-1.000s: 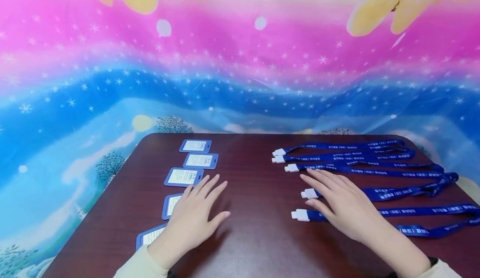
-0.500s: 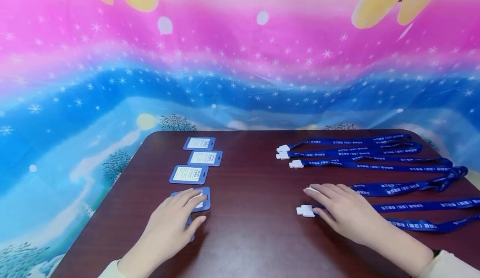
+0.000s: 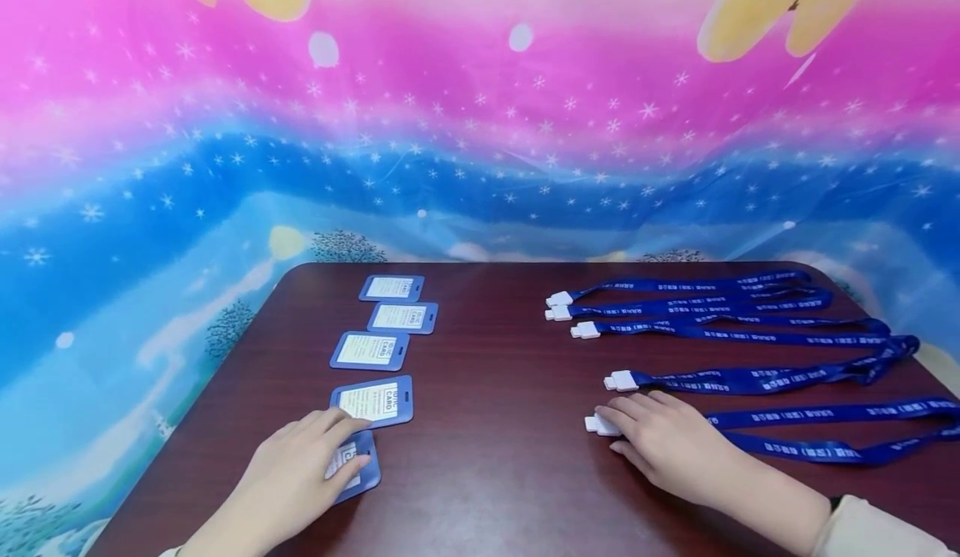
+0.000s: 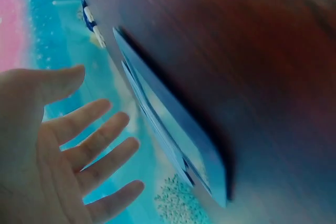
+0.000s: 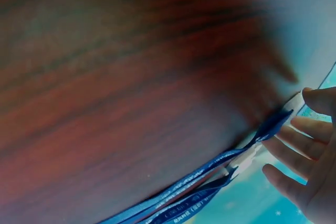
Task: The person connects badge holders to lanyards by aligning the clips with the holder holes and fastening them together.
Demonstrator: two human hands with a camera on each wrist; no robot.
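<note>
My left hand (image 3: 288,469) hovers over the nearest blue badge holder (image 3: 366,478), partly hiding its printed card. In the left wrist view, this hand (image 4: 63,150) has its fingers spread, apart from the badge holder (image 4: 184,129). A second badge holder (image 3: 402,403) lies just beyond the fingertips. On the other side, my right hand (image 3: 667,440) is over the nearest blue lanyard (image 3: 813,415), covering part of its white plastic clip (image 3: 597,425). Loosely extended fingers of the right hand (image 5: 310,150) are close to the lanyard (image 5: 268,129) in the right wrist view; contact is unclear.
Several badge holders form a column on the left, among them a far one (image 3: 392,288). Several lanyards stretch rightward, clips facing inward, including one with a white clip (image 3: 621,381). The dark wooden table (image 3: 487,390) meets a colourful backdrop (image 3: 480,123) behind.
My left hand has moved left and nearer to me, from beside the middle badge holders to the nearest one. My right hand has come down and nearer, uncovering the second-nearest lanyard's clip.
</note>
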